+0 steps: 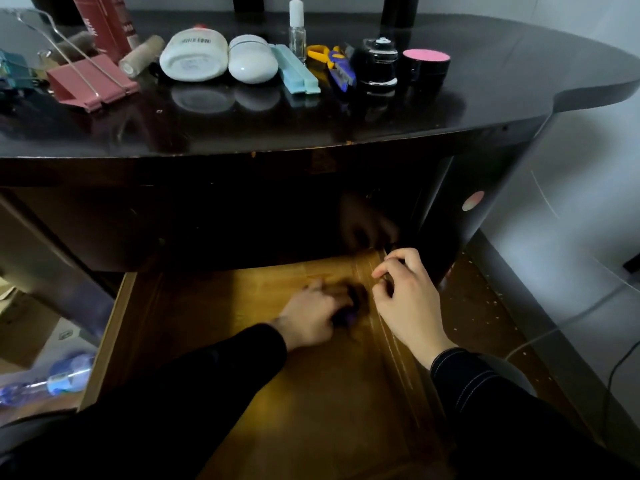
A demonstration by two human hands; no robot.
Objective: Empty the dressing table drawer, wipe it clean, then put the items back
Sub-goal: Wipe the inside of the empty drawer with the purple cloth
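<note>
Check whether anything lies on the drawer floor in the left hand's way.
Nothing visible on the drawer floor. The left hand holds a blurred dark wad mid-floor; only the right hand, at the right wall beside it, is close. Sleeves hide the near part.

Over the open wooden drawer (pixel 194 306), a person in long dark sleeves: the left sleeve (pixel 214 372) is plain black, ending close at the wrist of the bare left hand (pixel 308 318); the right sleeve (pixel 485 393), behind the bare right hand (pixel 407 303), carries pale contrast stitching in parallel lines and ringing its cuff (pixel 446 358).
</note>
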